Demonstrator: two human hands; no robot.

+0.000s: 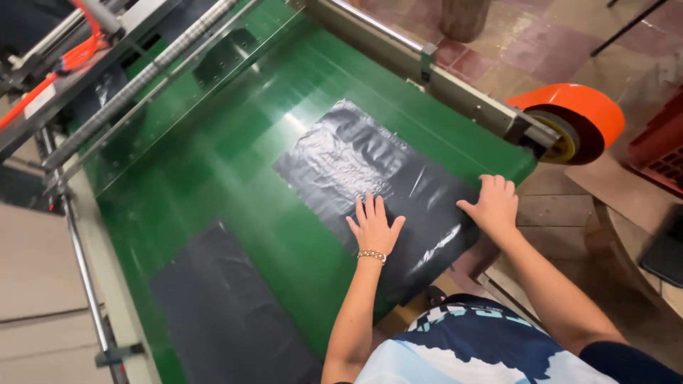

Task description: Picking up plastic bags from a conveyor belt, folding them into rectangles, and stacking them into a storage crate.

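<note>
Blue-white shirt (pixel 455 341) sits closest in the head view, w/ both arms reaching out over the green conveyor belt (pixel 235 192). Left hand (pixel 373 226) lies flat, fingers released and spread, pressing the black plastic bag (pixel 377 185) mid-sheet; right hand (pixel 492 205) has fingers curled loosely on the bag's edge at the belt end, not clenched. Imo keep palms flat & pull evenly so film doesn't wrinkle. Another dark bag (pixel 228 313) lies further along the belt, orange tape roll (pixel 576 121) off to the right.

Green conveyor belt (pixel 242 192) carries two flat black plastic bags: one near edge (pixel 370 178), another lower left (pixel 228 313).
</note>
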